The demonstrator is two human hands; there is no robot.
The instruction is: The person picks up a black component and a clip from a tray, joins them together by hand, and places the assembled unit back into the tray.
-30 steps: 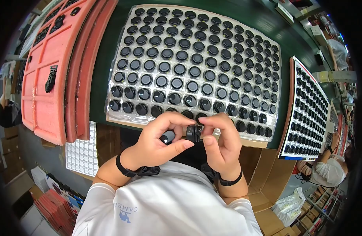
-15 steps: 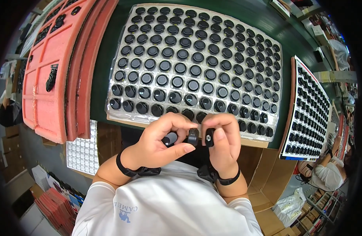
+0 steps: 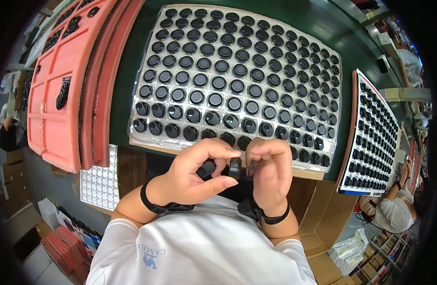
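My left hand (image 3: 194, 166) pinches a short black round knob (image 3: 235, 167) between thumb and forefinger, its ribbed side showing. A second black cylindrical piece (image 3: 206, 168) is tucked in the curled fingers of the same hand. Close by, my right hand (image 3: 271, 175) is closed with its fingertips beside the knob. A small dark part (image 3: 249, 170) shows at those fingertips, mostly hidden and blurred. Both hands are over the near edge of a clear plastic tray (image 3: 133, 135), whose pockets hold rows of black round knobs (image 3: 237, 86).
Stacked pink foam trays (image 3: 61, 95) with black parts stand at the left. To the right leans another tray (image 3: 370, 137) of black parts. A white pocketed tray (image 3: 99, 183) lies lower left. Open cardboard boxes (image 3: 330, 204) are below right. Another person (image 3: 392, 213) is at far right.
My right fingers have turned the small black part, so its white-marked face no longer shows. The left hand keeps its hold on the knob, which is tilted slightly.
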